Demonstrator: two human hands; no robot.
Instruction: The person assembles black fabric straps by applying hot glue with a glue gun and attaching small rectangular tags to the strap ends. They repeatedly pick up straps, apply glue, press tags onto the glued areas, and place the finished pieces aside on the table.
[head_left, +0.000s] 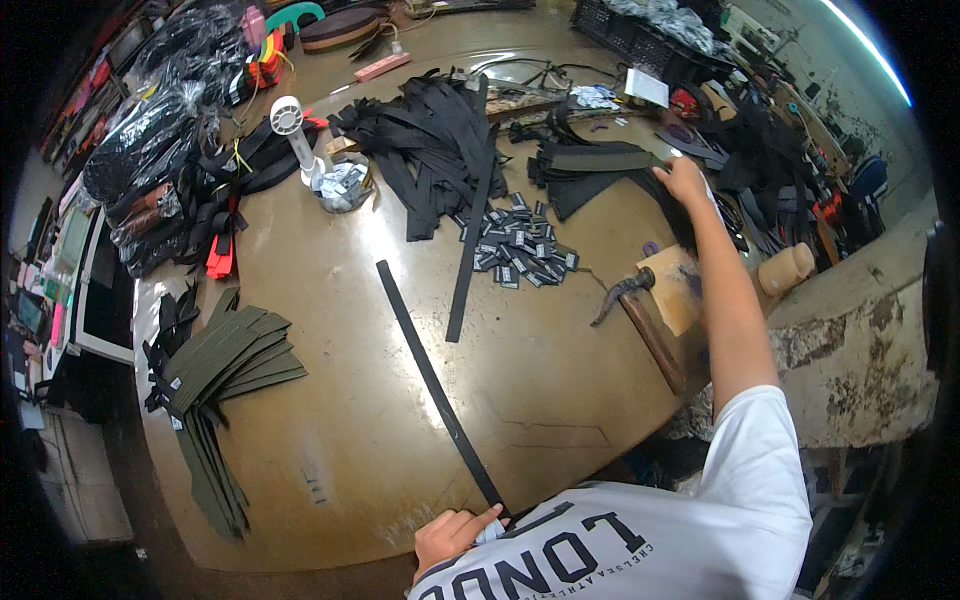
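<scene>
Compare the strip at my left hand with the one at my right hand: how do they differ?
The left strip is black; the right strip is olive green. The left strip lies directly on the tabletop; the right strip rests on a dark pile. The left strip runs toward your body; the right strip runs crosswise. Both look long and flat.

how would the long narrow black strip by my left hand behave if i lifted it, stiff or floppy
The long narrow black strip is probably bendy, since it looks thin and similar strips in the jumbled black heap drape over one another. Its slim shape suggests it's light. It might slide easily, given the shiny brown tabletop.
</scene>
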